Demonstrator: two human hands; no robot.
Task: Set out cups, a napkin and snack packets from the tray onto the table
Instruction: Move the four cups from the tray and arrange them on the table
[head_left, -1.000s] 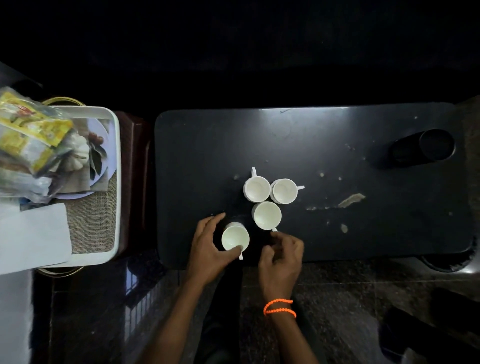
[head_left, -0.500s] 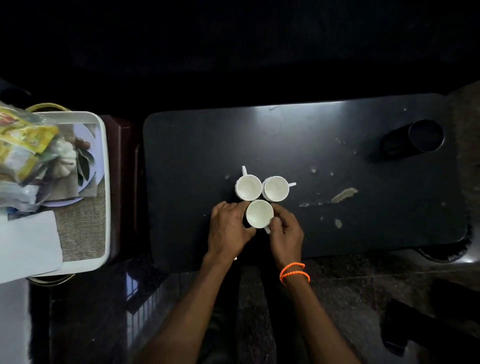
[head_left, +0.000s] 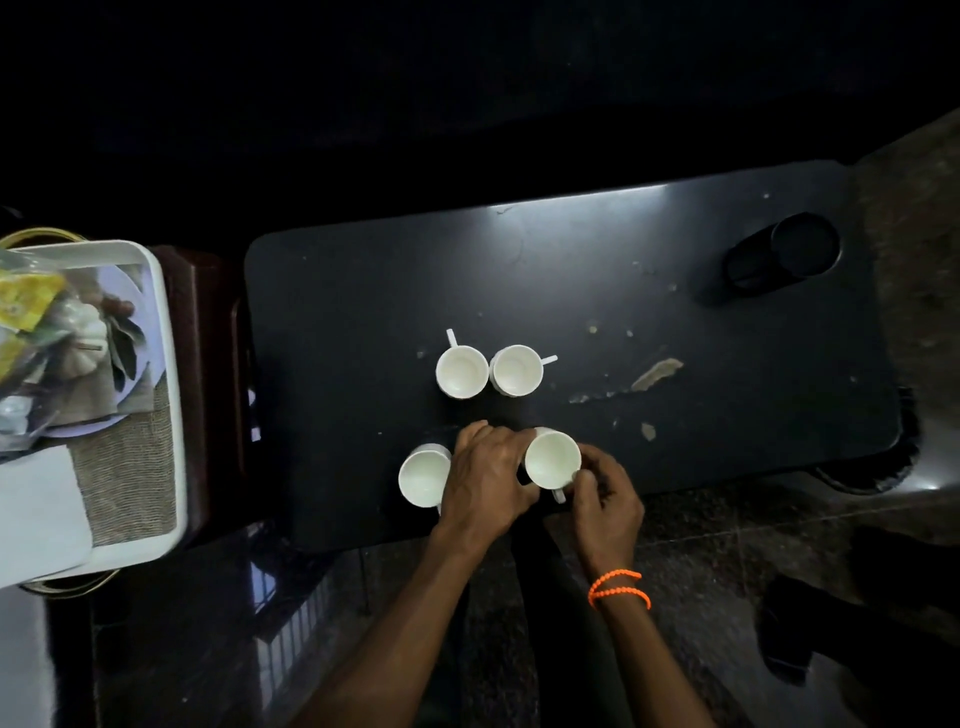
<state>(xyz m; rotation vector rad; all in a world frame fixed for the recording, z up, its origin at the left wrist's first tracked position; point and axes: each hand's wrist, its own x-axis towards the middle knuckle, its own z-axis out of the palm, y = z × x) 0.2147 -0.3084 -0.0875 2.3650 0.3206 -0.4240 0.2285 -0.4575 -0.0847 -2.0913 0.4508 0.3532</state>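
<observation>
Several white cups stand on the black table (head_left: 363, 312). Two cups (head_left: 462, 372) (head_left: 517, 370) sit side by side at the middle. A third cup (head_left: 423, 477) stands near the front edge, just left of my left hand. Both hands grip a fourth cup (head_left: 551, 460): my left hand (head_left: 488, 478) wraps its left side and my right hand (head_left: 605, 501) pinches its handle at the front right. On the left, the white tray (head_left: 169, 364) carries snack packets (head_left: 31, 312) and a white napkin (head_left: 36, 514).
A black cup holder (head_left: 782, 254) sits at the table's far right corner. Chipped patches (head_left: 655, 371) mark the tabletop right of the cups. A plate (head_left: 124, 291) lies under the packets on the tray's woven mat (head_left: 130, 467). Dark glossy floor runs below the table.
My left hand released the front-left cup and joined my right hand on the third cup. That cup has shifted toward the front edge, away from the back pair.
</observation>
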